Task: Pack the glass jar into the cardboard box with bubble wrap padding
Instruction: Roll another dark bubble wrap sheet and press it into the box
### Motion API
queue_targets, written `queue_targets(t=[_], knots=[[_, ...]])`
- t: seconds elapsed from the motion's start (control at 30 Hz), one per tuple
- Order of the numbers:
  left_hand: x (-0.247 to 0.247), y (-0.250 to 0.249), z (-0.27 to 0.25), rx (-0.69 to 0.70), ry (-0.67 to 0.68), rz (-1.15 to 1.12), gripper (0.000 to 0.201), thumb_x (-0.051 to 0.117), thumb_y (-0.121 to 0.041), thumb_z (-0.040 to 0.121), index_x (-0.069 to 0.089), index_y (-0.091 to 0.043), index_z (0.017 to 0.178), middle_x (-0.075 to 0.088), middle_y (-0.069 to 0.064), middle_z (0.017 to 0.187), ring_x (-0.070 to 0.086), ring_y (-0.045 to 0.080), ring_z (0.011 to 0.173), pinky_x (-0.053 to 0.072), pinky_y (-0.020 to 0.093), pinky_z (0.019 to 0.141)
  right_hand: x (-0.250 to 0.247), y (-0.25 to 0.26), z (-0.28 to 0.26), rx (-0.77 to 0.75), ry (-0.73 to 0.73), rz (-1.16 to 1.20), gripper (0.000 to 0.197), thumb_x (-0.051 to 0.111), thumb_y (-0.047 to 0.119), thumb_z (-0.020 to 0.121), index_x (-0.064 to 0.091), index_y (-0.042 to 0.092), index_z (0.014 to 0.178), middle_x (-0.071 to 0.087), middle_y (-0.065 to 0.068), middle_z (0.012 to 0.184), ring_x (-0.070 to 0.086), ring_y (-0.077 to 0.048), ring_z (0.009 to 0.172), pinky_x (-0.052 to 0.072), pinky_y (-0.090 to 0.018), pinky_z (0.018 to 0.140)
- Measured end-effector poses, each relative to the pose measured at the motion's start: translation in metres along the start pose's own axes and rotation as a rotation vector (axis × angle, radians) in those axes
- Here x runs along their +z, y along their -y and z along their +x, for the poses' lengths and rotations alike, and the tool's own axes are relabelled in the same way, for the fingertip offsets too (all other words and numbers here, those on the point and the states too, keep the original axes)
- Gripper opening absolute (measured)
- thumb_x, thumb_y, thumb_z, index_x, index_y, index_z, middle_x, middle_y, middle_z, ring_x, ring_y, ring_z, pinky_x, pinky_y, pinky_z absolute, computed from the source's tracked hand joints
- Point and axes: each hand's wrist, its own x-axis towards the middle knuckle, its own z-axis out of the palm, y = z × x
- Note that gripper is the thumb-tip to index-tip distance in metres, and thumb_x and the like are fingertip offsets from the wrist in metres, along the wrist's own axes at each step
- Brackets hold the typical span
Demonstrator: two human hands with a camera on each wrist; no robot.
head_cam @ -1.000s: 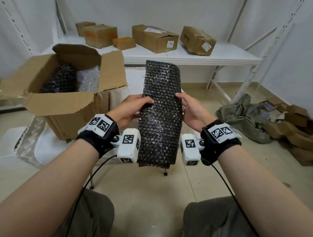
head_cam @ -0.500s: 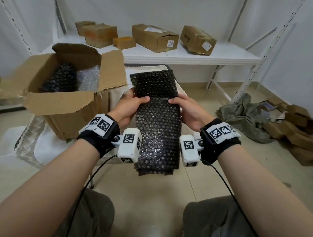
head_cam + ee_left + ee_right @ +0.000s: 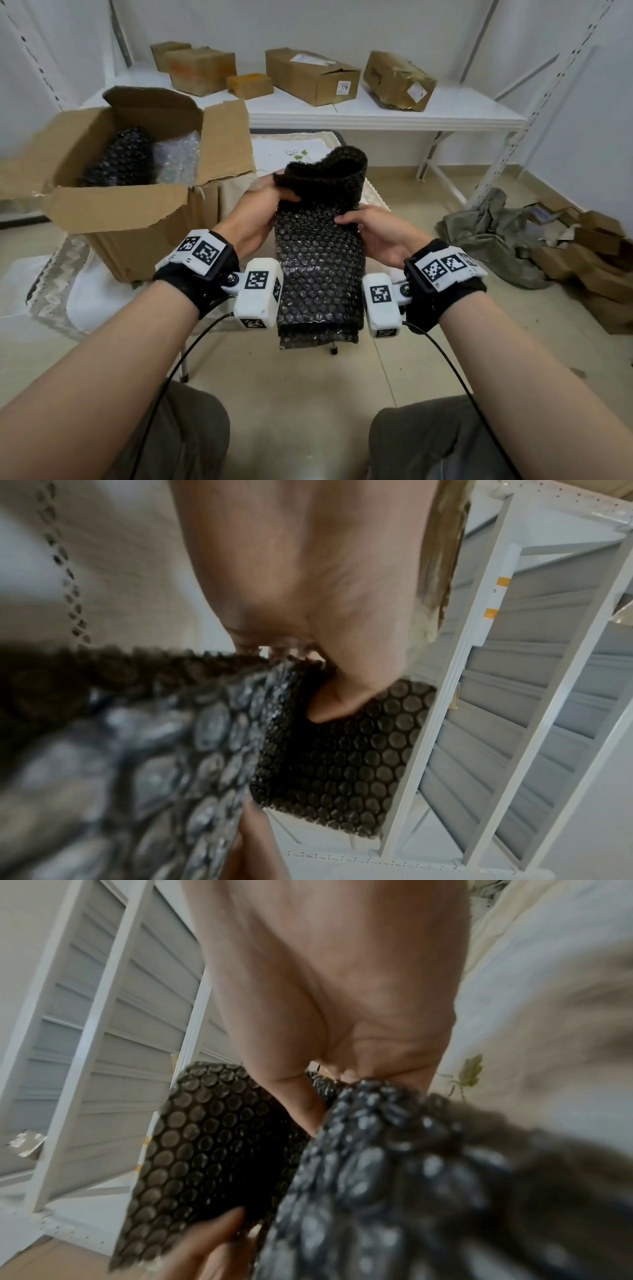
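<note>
I have the black bubble wrap (image 3: 320, 260) up in front of me, above my knees, both hands clamped on it: my left hand (image 3: 255, 219) pinches the top left corner with thumb over the fold, my right hand (image 3: 378, 233) grips the right edge a little lower. The upper part is curling over toward me, so I judge this is a fold or roll under way; to do it well I'd keep both thumbs on the crease, bring the edges square and press evenly so the layers don't slip or spring open. I cannot see the glass jar anywhere; whether it sits inside this sheet is hidden. Behind the wrap, at twelve o'clock, is the small counter (image 3: 291, 150) with a leaf-patterned cloth. At ten o'clock the open cardboard box (image 3: 137, 219) stands with its flaps up, already holding a dark wrapped bundle (image 3: 120, 161) and some clear bubble wrap (image 3: 176, 157), so room looks tight and the near flap may catch my load. At three o'clock a grey cloth (image 3: 493, 233) lies on the floor. Farthest, the white shelf (image 3: 376, 114) carries several closed cartons (image 3: 311, 75).
</note>
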Motion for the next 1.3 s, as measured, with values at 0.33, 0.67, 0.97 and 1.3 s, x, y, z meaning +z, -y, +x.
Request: queue_targets(t=[0.33, 0.67, 0.97, 1.3], knots=[[0.004, -0.002, -0.007, 0.031, 0.227, 0.074, 0.040, 0.045, -0.051, 0.096, 0.071, -0.023, 0.109, 0.073, -0.008, 0.111, 0.065, 0.003, 0.105, 0.043, 0.030, 0.098, -0.004, -0.005, 0.009, 0.042, -0.076, -0.002, 0.038, 0.050, 0.020, 0.099, 0.052, 0.009, 0.135, 0.066, -0.011, 0.126, 0.063, -0.024, 0.116, 0.054, -0.034, 0.081], [0.003, 0.005, 0.001, -0.041, 0.265, 0.137, 0.017, 0.056, -0.030, 0.096, 0.066, -0.020, 0.087, 0.065, -0.004, 0.088, 0.060, 0.005, 0.078, 0.043, 0.020, 0.070, -0.004, -0.009, 0.019, -0.005, -0.100, -0.036, 0.036, 0.056, 0.028, 0.098, 0.060, 0.009, 0.129, 0.070, -0.010, 0.122, 0.068, -0.024, 0.111, 0.056, -0.033, 0.080], [-0.003, 0.015, 0.009, -0.106, 0.112, 0.144, 0.067, 0.080, -0.011, 0.077, 0.048, -0.027, 0.134, 0.054, 0.019, 0.129, 0.065, 0.023, 0.098, 0.054, 0.028, 0.082, -0.001, -0.005, 0.014, -0.084, -0.162, 0.135, 0.033, 0.042, 0.017, 0.102, 0.059, 0.004, 0.126, 0.070, -0.017, 0.115, 0.068, -0.028, 0.105, 0.055, -0.036, 0.088], [-0.006, 0.019, 0.012, -0.054, 0.027, 0.167, 0.064, 0.082, -0.006, 0.074, 0.054, -0.021, 0.130, 0.063, 0.010, 0.112, 0.067, 0.019, 0.089, 0.058, 0.029, 0.078, -0.004, -0.001, 0.007, -0.055, -0.072, -0.023, 0.039, 0.063, 0.044, 0.089, 0.065, 0.018, 0.119, 0.070, -0.004, 0.110, 0.065, -0.021, 0.100, 0.052, -0.036, 0.089]])
